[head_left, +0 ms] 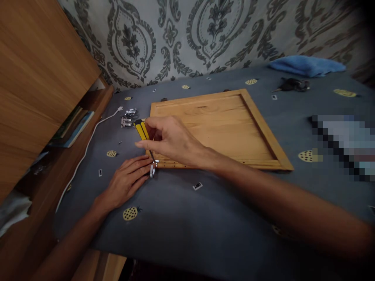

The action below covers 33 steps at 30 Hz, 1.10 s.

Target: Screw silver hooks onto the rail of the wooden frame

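your yellow-and-black-handled screwdriver (142, 130) tilts over a small silver metal hinge (152, 171).
the hinge sits at the near left corner of the light-brown, rectangular wooden panel (219, 125), below your right hand (174, 136) and at the fingertips of your left hand (127, 179). your right thumb and fingers close around the screwdriver's handle, its tip at the hinge; your left hand lies palm down, fingers outstretched and close together.

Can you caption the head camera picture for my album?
Right hand holds a yellow screwdriver at a metal hinge on a wooden panel, left hand alongside.
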Each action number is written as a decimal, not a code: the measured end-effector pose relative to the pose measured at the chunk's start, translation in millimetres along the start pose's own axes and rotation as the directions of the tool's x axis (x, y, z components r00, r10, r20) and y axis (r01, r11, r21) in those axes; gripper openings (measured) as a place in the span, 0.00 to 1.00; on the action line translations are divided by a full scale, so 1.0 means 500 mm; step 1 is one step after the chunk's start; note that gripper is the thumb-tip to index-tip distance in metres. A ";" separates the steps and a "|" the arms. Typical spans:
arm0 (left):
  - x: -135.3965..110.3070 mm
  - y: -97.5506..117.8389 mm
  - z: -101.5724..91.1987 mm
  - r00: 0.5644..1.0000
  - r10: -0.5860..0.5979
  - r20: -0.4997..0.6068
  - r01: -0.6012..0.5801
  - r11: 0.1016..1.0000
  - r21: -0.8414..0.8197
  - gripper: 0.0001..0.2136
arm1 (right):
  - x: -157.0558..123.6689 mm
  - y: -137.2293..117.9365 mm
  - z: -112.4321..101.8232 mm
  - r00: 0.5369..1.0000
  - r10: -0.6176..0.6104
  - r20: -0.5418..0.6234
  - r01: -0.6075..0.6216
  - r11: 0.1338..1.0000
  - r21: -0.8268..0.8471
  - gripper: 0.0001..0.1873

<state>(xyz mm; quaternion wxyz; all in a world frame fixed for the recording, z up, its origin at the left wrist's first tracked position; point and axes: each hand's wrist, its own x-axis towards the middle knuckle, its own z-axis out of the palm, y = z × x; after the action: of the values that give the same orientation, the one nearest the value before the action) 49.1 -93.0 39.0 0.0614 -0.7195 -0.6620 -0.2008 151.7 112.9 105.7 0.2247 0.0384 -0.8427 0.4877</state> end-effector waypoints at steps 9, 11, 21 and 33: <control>-0.001 -0.001 0.002 1.000 0.003 -0.011 -0.002 1.000 0.007 0.15 | -0.012 0.011 0.023 0.984 -0.158 -0.085 0.148 0.982 -0.117 0.21; -0.003 -0.001 0.003 1.000 0.000 -0.020 0.000 1.000 0.016 0.14 | -0.015 0.014 0.026 0.975 -0.199 -0.099 0.187 0.976 -0.114 0.22; -0.002 0.001 0.003 1.000 -0.024 -0.016 0.024 1.000 0.000 0.15 | -0.017 0.017 0.035 0.975 -0.190 -0.114 0.182 0.980 -0.074 0.24; -0.001 0.000 0.001 1.000 -0.011 0.006 0.011 1.000 0.004 0.16 | -0.004 0.010 -0.005 0.971 -0.106 0.214 0.075 0.986 0.149 0.06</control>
<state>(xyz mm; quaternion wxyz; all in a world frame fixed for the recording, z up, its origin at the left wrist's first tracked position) 49.2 -93.5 38.3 0.0596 -0.7162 -0.6667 -0.1975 152.7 117.2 102.1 0.1483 0.1466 -0.8235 0.5276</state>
